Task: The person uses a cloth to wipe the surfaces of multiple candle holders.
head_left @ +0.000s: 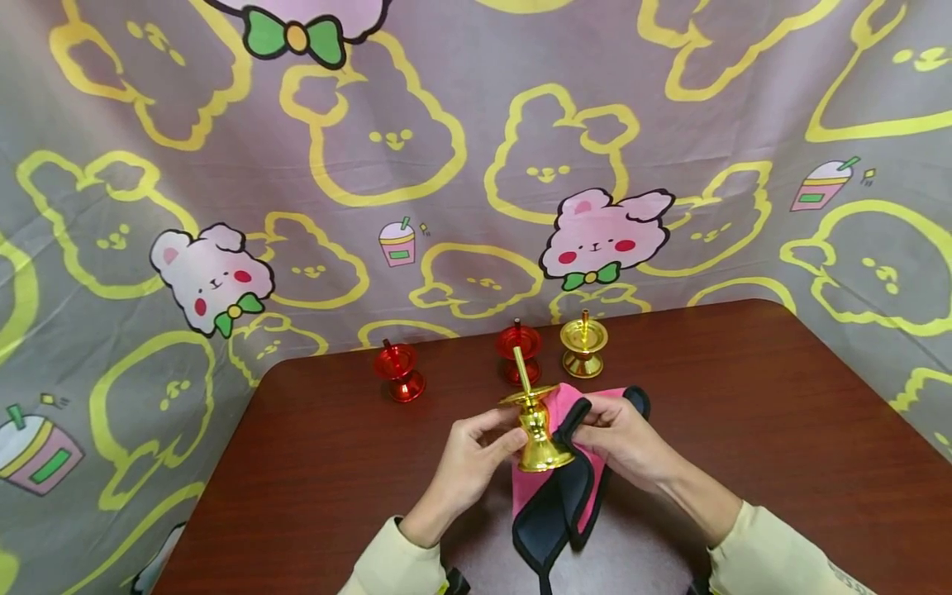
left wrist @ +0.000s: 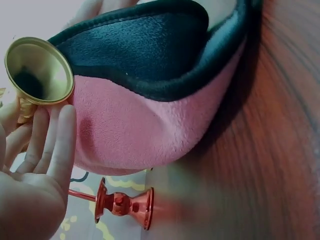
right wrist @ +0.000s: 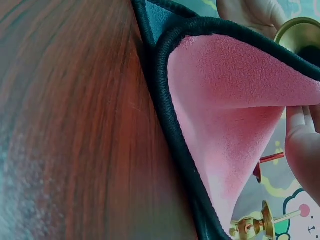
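Note:
In the head view my left hand (head_left: 470, 461) grips a gold candle holder (head_left: 541, 450) around its stem, tilted slightly, with its spike pointing up. My right hand (head_left: 628, 440) pinches a cloth (head_left: 539, 521), pink on one side and dark with black edging on the other, against the holder's right side. The cloth droops in folds below both hands. From the left wrist, the hollow base (left wrist: 41, 70) of the holder faces the camera, beside the cloth's pink side (left wrist: 135, 125). Seen from the right wrist, the pink fabric (right wrist: 225, 75) covers part of the holder.
Along the back of the brown table (head_left: 312, 463) stand a red candle holder (head_left: 405, 384) on the left, another red one (head_left: 518, 343) in the middle, and a gold one (head_left: 583, 364) beside it. A patterned curtain (head_left: 476, 165) hangs behind the table.

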A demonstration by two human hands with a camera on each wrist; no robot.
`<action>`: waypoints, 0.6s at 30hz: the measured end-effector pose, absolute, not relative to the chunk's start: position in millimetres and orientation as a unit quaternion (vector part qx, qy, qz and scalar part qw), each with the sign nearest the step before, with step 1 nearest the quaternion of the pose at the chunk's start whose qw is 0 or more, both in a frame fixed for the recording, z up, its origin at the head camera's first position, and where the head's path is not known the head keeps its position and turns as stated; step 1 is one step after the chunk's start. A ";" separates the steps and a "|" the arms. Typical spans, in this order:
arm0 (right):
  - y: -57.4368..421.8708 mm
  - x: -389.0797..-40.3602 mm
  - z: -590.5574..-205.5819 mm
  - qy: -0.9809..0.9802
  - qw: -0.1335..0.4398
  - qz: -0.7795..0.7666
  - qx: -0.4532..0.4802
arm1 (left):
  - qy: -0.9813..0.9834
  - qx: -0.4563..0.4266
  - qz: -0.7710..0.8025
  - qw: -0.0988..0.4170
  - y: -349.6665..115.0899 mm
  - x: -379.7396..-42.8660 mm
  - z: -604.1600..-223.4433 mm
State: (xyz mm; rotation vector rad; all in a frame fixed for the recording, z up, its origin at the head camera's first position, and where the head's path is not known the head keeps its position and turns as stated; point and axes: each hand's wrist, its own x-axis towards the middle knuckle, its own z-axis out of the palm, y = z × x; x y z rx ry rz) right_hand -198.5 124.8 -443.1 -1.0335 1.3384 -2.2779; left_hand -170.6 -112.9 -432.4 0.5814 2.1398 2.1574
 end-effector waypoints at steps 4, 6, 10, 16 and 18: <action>125.0 -197.9 -442.2 0.504 0.138 -0.780 -0.345 | 0.710 0.206 0.673 -0.007 -112.6 -168.7 -432.3; 124.8 -197.2 -441.1 0.526 0.129 -0.772 -0.333 | 0.717 0.210 0.664 -0.021 -112.5 -168.0 -430.9; 124.5 -196.5 -439.8 0.559 0.105 -0.751 -0.334 | 0.732 0.214 0.646 -0.039 -113.1 -167.8 -426.6; 124.9 -194.5 -437.7 0.600 0.072 -0.723 -0.334 | 0.740 0.213 0.637 -0.032 -114.2 -168.3 -421.9; 125.4 -194.1 -436.7 0.613 0.061 -0.712 -0.337 | 0.744 0.211 0.633 -0.032 -113.9 -168.2 -421.3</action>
